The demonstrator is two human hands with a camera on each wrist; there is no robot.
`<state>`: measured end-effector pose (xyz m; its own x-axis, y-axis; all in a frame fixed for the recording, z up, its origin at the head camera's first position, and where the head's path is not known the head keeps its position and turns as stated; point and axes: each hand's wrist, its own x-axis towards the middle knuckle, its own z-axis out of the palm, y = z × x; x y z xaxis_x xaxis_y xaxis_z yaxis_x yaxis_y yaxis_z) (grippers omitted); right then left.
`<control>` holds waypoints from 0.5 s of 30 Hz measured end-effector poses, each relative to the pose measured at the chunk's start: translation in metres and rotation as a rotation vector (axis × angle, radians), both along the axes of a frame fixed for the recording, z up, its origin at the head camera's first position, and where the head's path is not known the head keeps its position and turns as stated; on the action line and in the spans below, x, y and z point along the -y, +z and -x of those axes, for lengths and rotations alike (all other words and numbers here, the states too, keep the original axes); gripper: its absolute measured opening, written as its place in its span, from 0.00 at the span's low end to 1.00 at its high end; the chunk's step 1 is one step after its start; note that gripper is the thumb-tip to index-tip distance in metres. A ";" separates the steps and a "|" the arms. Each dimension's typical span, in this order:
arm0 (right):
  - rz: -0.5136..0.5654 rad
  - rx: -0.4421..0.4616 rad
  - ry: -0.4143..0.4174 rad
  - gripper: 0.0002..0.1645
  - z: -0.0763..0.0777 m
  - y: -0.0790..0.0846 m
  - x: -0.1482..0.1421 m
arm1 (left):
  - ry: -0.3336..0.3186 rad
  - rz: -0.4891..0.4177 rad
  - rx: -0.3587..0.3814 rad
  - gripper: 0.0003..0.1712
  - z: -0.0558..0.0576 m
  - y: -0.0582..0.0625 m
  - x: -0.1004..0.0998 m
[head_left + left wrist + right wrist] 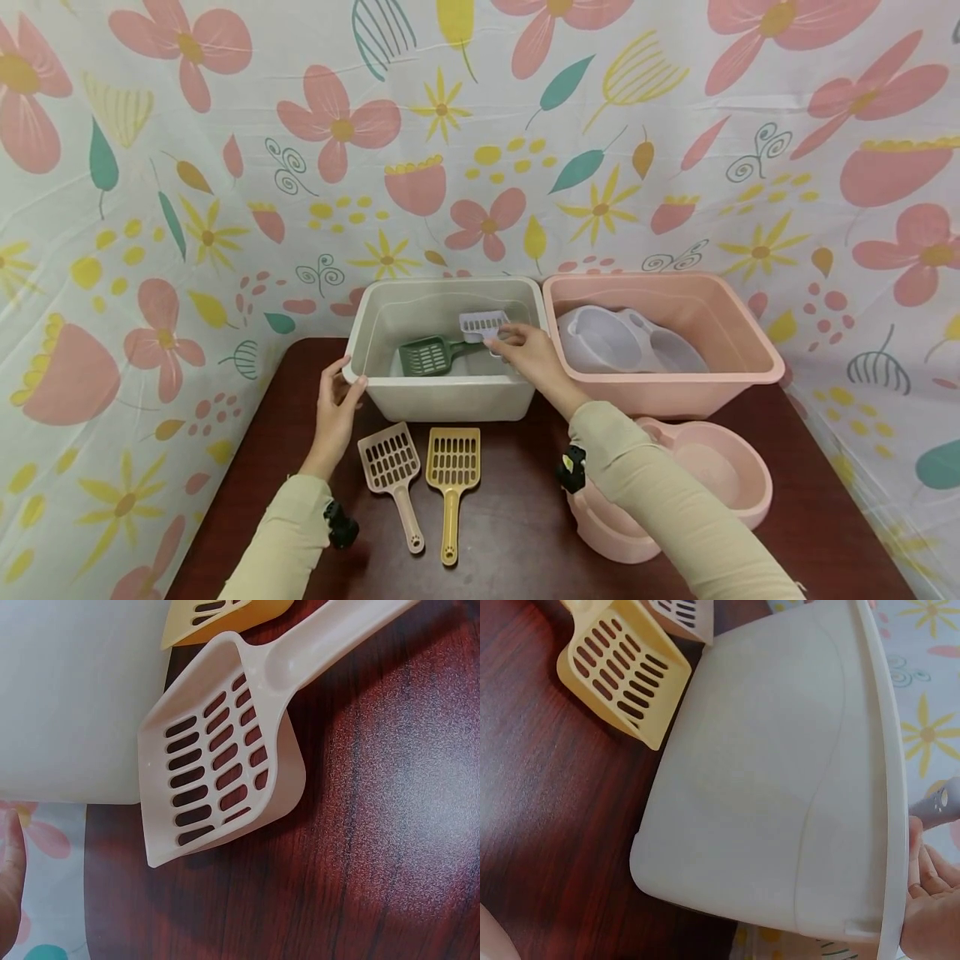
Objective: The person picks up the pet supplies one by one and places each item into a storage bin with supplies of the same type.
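Observation:
My right hand (521, 354) pinches a small lavender litter scoop (480, 323) inside the white litter box (442, 404). In the right wrist view, the tip of its handle (939, 804) shows just past the box rim, beside the fingers. Lower in the box lies a dark green litter scoop (426, 357), its handle pointing toward the lavender one. My left hand (335, 408) holds the box's front left corner, thumb on the front rim and fingers at the side. A beige scoop (390, 461) and a yellow scoop (453, 458) lie on the table before the box.
A pink litter box (663, 392) stands against the white one's right side, with a grey-lavender double bowl (600, 337) in it. A pink double bowl (720, 475) sits in front, partly under my right forearm. Flower-printed cloth (487, 167) hangs behind the dark wooden table (517, 533).

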<state>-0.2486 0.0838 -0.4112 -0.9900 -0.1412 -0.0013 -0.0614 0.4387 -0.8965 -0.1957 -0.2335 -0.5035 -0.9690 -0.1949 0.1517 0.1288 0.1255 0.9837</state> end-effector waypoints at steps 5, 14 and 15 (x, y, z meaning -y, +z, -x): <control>0.012 -0.006 0.000 0.34 -0.002 0.001 -0.001 | 0.009 0.012 0.002 0.29 -0.002 0.001 -0.002; 0.093 -0.061 -0.033 0.29 -0.005 -0.002 -0.001 | 0.000 0.006 -0.007 0.29 -0.003 0.002 -0.002; 0.104 -0.071 -0.038 0.28 -0.006 -0.002 -0.001 | -0.001 0.005 -0.002 0.29 -0.003 0.002 -0.002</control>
<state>-0.2425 0.0849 -0.4137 -0.9917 -0.0998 0.0816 -0.1116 0.3471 -0.9312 -0.1923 -0.2317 -0.5013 -0.9688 -0.1936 0.1548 0.1311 0.1301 0.9828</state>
